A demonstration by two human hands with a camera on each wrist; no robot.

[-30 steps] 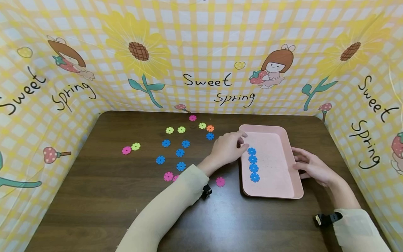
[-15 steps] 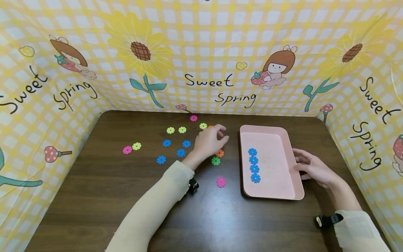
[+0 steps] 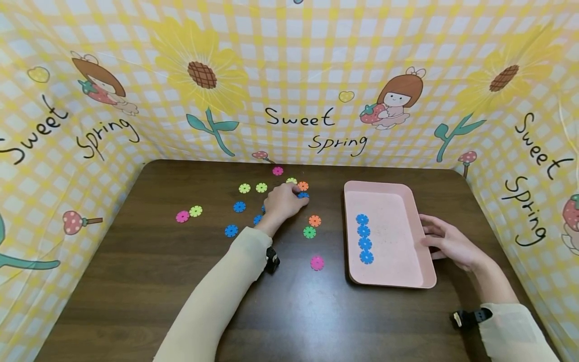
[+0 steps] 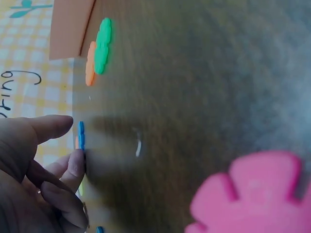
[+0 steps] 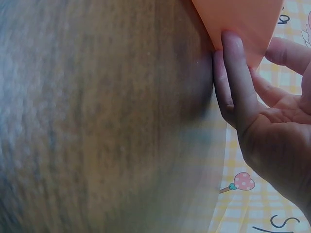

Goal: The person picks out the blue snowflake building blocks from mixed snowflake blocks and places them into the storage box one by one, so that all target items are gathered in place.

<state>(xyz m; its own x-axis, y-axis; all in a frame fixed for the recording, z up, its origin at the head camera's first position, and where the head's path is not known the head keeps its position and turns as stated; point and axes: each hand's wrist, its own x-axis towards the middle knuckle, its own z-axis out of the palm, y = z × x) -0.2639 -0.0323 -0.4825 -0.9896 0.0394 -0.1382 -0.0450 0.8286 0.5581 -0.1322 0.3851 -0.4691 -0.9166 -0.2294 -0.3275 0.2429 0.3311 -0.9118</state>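
Observation:
My left hand [image 3: 283,203] is low over the table, thumb and fingertips parted on either side of a blue flower-shaped disc [image 3: 303,195]. In the left wrist view this blue disc [image 4: 81,136] appears edge-on between thumb and fingers. On the right, my right hand [image 3: 452,244] rests with its fingers against the outer side of a pink tray [image 3: 425,271]; in the right wrist view, that hand [image 5: 272,111] has extended fingers at the tray wall. Inside the tray, several blue discs [image 3: 364,244] form a column along the left side.
An orange disc [image 3: 302,186] lies just behind the blue one. Nearer are another orange disc [image 3: 314,220], a green disc [image 3: 309,232] and a pink disc [image 3: 317,263]. Several blue, yellow-green and pink discs are scattered leftward, some behind my left arm. Patterned cloth [image 3: 289,75] walls the table.
My left hand has moved left from the tray's left rim to the blue disc among the scattered pieces. My right hand stays at the tray, and the blue column is unchanged.

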